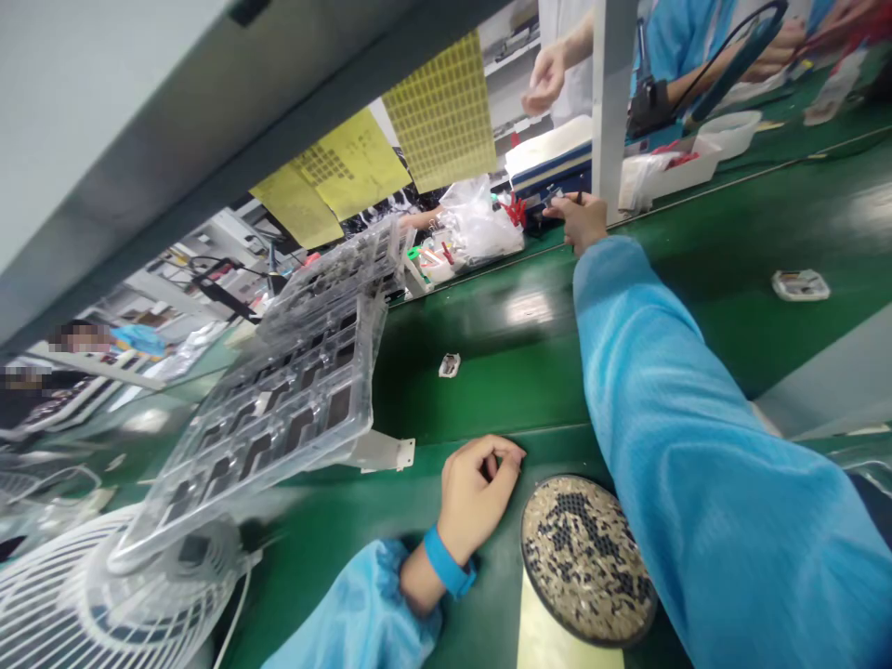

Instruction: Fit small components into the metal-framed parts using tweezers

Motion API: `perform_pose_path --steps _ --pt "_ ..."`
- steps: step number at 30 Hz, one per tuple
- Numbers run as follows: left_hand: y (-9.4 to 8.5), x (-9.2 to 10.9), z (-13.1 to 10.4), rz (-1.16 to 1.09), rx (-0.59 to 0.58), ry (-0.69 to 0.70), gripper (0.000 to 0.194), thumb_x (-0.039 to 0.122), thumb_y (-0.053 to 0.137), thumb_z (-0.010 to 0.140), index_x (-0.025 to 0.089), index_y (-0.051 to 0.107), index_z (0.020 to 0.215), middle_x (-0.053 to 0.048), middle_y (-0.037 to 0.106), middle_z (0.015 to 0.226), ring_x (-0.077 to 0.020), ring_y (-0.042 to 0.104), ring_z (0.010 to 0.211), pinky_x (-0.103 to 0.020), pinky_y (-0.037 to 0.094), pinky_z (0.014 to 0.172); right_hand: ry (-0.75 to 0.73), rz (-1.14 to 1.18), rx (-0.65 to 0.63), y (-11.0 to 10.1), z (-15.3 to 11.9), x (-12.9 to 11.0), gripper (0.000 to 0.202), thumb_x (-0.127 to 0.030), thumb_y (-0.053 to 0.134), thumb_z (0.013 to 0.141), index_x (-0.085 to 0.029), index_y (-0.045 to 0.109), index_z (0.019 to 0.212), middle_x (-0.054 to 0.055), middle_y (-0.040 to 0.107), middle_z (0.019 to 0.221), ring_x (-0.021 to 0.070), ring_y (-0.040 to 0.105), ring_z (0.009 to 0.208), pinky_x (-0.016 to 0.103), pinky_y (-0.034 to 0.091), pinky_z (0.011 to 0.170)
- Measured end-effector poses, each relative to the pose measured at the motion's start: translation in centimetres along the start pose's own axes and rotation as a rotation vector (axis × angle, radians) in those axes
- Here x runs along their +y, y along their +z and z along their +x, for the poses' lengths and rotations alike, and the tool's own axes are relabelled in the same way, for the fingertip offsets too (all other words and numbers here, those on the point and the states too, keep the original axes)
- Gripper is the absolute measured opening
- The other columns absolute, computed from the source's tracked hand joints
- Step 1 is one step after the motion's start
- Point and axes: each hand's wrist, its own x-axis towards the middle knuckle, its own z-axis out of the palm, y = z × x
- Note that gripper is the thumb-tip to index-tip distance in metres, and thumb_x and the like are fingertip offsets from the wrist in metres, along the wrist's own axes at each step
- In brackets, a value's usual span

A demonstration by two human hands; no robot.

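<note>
My left hand (478, 488), with a blue band at the wrist, rests on the green work surface (334, 530). Its thumb and fingertips are curled together, and whatever lies between them is hidden. Just right of it is a round dark dish (589, 557) covered with many small pale pieces, partly over a yellow sheet (557, 632). My right hand (582, 221) is stretched far forward to the back edge of the green belt (488, 344), beside a white post. Its fingers pinch a small thin item, too small to name, near a blue box (554, 177).
Clear plastic trays (279, 409) lean on a bracket at the left, above a white fan (118, 595). Small white parts (450, 365) (801, 285) lie on the belt. Yellow sheets (442, 111) hang overhead. Another person's hand (547, 79) shows behind the post.
</note>
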Motion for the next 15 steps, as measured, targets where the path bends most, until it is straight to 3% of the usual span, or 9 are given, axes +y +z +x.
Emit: perform_pose_path --steps 5,15 --pt "1.1 1.3 0.6 0.117 0.050 -0.023 0.018 0.026 0.059 0.087 0.025 0.076 0.082 0.004 0.064 0.063 -0.0109 0.047 0.055 -0.024 0.035 0.058 -0.052 0.074 0.081 0.4 -0.4 -1.1 0.016 -0.021 0.064 0.091 -0.017 0.066 0.106 0.007 0.074 0.097 0.0149 0.065 0.075 0.025 0.055 0.057" --pt "1.0 1.6 0.7 0.147 0.056 -0.013 0.020 0.029 0.058 0.088 0.025 0.076 0.082 0.004 0.057 0.059 -0.0114 0.046 0.055 -0.025 0.035 0.058 -0.185 0.065 0.197 0.9 0.3 -1.6 0.024 -0.018 0.071 0.076 -0.007 0.074 0.097 0.007 0.072 0.087 0.0189 0.068 0.084 0.027 0.057 0.072"
